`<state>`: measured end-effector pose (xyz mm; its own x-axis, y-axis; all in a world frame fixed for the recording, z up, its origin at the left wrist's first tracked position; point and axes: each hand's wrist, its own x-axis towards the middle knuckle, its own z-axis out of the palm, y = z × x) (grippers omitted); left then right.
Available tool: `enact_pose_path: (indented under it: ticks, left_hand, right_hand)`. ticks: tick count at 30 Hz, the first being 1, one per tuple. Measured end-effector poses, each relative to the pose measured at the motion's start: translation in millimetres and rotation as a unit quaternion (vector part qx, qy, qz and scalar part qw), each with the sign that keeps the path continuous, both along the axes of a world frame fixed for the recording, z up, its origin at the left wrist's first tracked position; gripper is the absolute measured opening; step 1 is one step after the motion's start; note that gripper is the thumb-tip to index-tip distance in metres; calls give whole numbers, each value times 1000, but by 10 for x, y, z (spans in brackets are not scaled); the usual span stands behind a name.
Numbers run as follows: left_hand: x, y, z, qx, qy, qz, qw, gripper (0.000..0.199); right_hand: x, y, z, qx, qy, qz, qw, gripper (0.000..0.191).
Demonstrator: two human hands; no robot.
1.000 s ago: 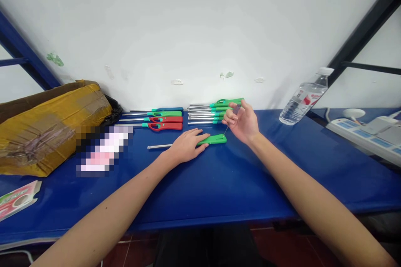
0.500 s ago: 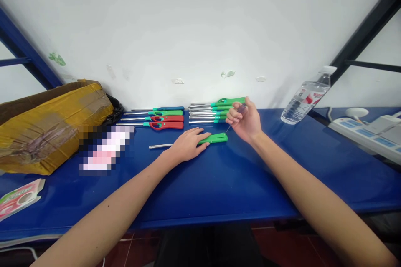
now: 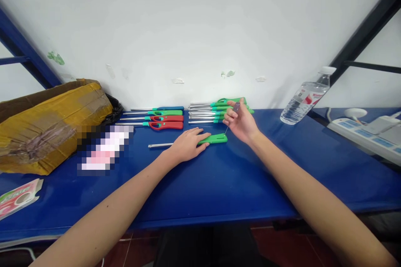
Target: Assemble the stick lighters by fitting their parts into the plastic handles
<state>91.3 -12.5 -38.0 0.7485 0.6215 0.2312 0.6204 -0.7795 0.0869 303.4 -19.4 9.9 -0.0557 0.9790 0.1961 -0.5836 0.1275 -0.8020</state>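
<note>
A green lighter (image 3: 217, 138) with a long metal tube lies flat on the blue table (image 3: 188, 192). My left hand (image 3: 188, 144) is closed over its middle, thumb and fingers against the green body. My right hand (image 3: 241, 123) grips a screwdriver (image 3: 237, 107) by its dark handle, and the thin shaft slants down to the right end of the green body. Behind, several green lighters (image 3: 219, 109) lie in a row. To their left are two red lighters (image 3: 171, 125), one green lighter (image 3: 172, 112) and a blue one (image 3: 171, 108).
A taped cardboard box (image 3: 53, 129) stands at the left, with a torn pink and white carton piece (image 3: 20, 198) in front. A water bottle (image 3: 307, 98) leans at the right, near a white power strip (image 3: 366, 133). A white wall rises behind.
My right hand has turned and shifted slightly left, and the screwdriver stands more upright. The left hand and the green lighter look nearly unmoved.
</note>
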Motion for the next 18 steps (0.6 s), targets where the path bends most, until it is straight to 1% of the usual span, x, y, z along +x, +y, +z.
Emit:
enact_pose_path:
  ticks: [4,8,11,16,18]
  left_hand:
    - [3,-5,2,-3,-2,2,1000,44]
    - [1,-6,-3,-4,-2,5,1000,45]
    - [2,-5,-5,-9,-8,4,1000,45]
    - [0,-2,1,-7,-7,1,1000,45]
    - [-1,-2,4,-5,-5,1,1000,45]
  right_hand:
    - [-54,-63,41,0,-6,6,1000,40]
    - [-55,-92,59,2,-11,21,1000,36]
    - [-28,-64,38,-5,-20,14,1000,36]
    - [13,-6,2,5,-25,-1,1000,53]
    - [20,-14,11,8,-20,-4,1000,57]
